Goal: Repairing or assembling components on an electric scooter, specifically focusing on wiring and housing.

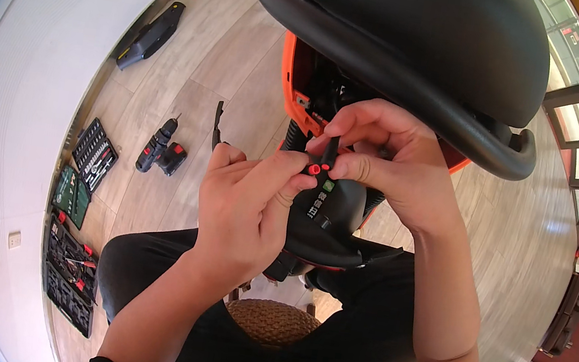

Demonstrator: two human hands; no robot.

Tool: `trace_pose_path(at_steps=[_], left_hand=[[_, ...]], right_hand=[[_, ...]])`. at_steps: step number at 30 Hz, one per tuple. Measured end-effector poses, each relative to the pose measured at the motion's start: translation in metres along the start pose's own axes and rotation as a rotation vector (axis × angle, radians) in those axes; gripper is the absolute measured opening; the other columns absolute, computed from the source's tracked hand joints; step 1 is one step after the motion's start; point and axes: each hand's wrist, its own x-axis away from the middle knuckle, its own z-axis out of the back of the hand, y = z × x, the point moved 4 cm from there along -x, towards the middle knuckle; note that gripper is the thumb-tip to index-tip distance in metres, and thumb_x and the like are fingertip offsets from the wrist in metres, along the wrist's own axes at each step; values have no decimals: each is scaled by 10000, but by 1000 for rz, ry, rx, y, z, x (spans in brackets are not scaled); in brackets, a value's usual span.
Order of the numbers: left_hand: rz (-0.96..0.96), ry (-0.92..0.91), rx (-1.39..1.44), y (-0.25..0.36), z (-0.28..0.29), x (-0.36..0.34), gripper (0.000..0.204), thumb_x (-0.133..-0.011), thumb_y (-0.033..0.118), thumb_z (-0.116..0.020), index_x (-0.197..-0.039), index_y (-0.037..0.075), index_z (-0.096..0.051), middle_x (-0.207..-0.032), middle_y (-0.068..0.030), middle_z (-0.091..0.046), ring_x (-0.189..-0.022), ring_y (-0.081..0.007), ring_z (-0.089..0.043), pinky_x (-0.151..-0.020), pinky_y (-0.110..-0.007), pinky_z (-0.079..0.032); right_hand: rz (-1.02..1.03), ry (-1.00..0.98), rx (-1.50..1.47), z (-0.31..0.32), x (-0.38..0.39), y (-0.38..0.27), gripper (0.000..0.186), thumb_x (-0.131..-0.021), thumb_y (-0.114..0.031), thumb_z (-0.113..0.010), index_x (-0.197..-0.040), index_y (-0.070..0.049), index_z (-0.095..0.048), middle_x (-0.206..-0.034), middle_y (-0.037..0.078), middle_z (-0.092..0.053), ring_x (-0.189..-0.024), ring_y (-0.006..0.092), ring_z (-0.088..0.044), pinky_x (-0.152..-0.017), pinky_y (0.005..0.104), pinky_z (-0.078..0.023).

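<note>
Both my hands are raised close together over the back end of an orange-bodied scooter. My left hand pinches a short black connector with a red end between thumb and fingers. Right beside it, my right hand pinches a second black connector with a red end. The red ends face me and lie side by side; whether the two pieces touch, I cannot tell. Beyond my hands is an open cavity in the orange body with dark parts inside, partly hidden by my right hand. Above it is the black grab rail.
The black seat fills the top. On the wood floor at left lie a cordless drill, a bit set, a tool case and a long black cover. A black curved strip is left of my hands. A woven stool is below.
</note>
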Motion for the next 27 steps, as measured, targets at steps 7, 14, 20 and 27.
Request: trace_pose_path(at_steps=[7, 14, 20, 27], left_hand=[[3, -18, -2, 1, 0, 0, 32, -968, 113, -664, -945, 93, -655, -590, -16, -553, -499, -230, -483, -641, -363, -275], [35, -21, -20, 0, -1, 2, 61, -956, 110, -682, -913, 93, -643, -556, -24, -516, -490, -246, -466, -641, -367, -289], [57, -30, -35, -1, -1, 2, 91, -956, 114, -687, -884, 94, -635, -541, -29, -504, -482, -249, -460, -643, -365, -299], [65, -38, -79, 0, -2, 3, 125, -946, 111, -699, -846, 95, -627, -530, -27, -508, -472, -250, -455, -643, -367, -306]], right_hand=[[76, 72, 166, 5, 0, 0, 362, -744, -24, -871, -1047, -74, -679, -974, 38, -760, -697, 24, -467, -633, 192, -345], [79, 98, 175, 7, 1, -1, 380, -722, -11, -877, -1043, -75, -683, -962, 22, -752, -676, 12, -428, -628, 186, -337], [109, 120, 308, 4, 2, -6, 337, -719, -10, -883, -997, -77, -704, -933, -11, -737, -618, 2, -336, -574, 177, -298], [196, 111, 437, 1, 5, -8, 215, -738, 32, -858, -900, -45, -741, -892, -28, -710, -593, -2, -330, -543, 187, -291]])
